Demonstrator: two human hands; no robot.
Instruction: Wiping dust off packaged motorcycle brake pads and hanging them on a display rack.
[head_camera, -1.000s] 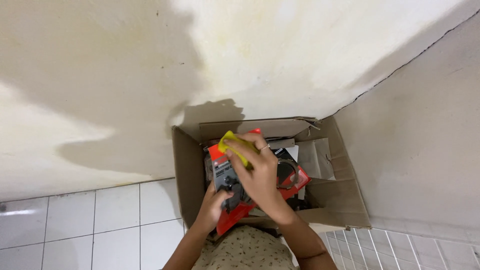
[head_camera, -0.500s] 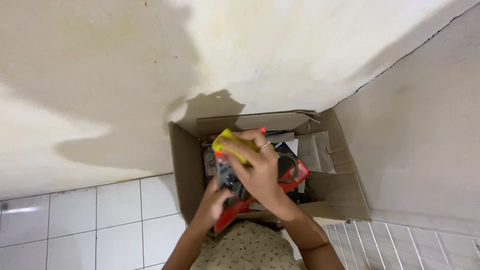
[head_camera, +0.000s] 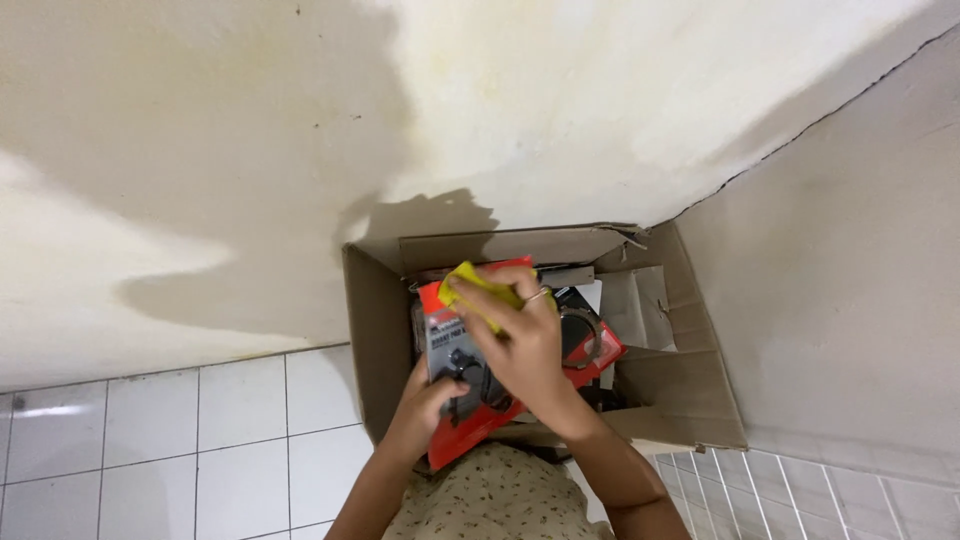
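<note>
Presently, left hand (head_camera: 435, 400) is gripping a red blister pack (head_camera: 470, 375) over the cardboard box (head_camera: 680, 390); right hand (head_camera: 520, 345) is pressing a yellow cloth (head_camera: 475, 290) closed-fingered against it.

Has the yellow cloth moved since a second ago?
No: the yellow cloth, under the right hand, sits at the same spot against the cardboard box's back flap.

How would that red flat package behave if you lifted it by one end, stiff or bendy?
The red package looks like a thin card with a clear plastic blister over dark parts, so it would probably stay fairly stiff yet flex a little. The left hand props its lower end alone, suggesting it is light. The right hand presses a yellow cloth against it; the glossy front may be slippery.
</note>
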